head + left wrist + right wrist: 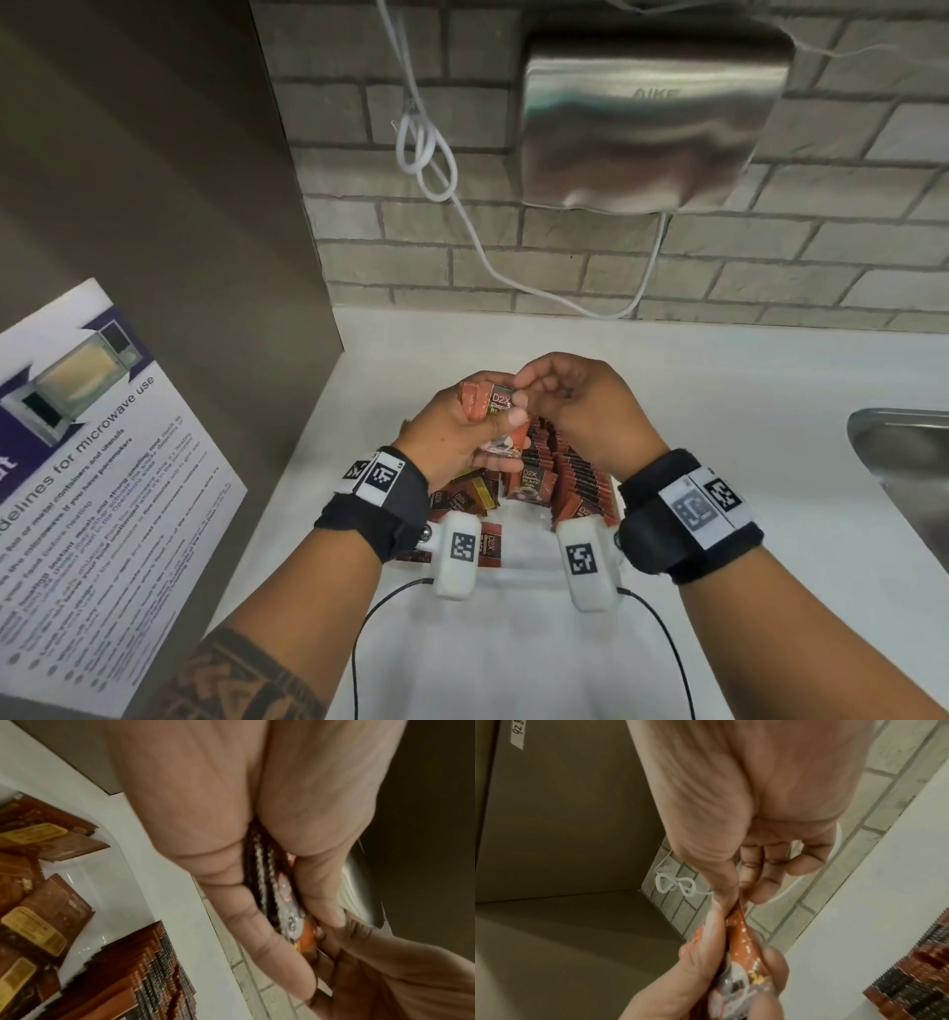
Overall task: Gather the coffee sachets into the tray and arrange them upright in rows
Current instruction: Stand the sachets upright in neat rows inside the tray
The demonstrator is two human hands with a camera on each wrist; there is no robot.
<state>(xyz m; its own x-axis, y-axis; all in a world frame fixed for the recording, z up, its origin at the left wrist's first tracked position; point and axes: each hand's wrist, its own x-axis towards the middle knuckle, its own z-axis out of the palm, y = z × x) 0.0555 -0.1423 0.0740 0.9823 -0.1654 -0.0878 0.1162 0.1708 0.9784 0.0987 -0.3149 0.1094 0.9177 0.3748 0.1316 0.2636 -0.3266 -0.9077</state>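
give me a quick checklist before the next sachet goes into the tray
1. Bundle secure: left hand grips a bundle of sachets above the tray. Ok.
2. Next sachet singled out: right hand pinches the top edge of one, but whether it is free of the bundle is unclear. Cannot tell.
3. Upright row to join: a packed row stands in the tray on the right. Ok.
4. Rest of tray tidy: loose sachets lie flat and tilted on the left. Not ok.
5. Free slot at the row's end: hidden under the hands. Cannot tell.
6. Tray steady on the counter: its base is not visible. Cannot tell.
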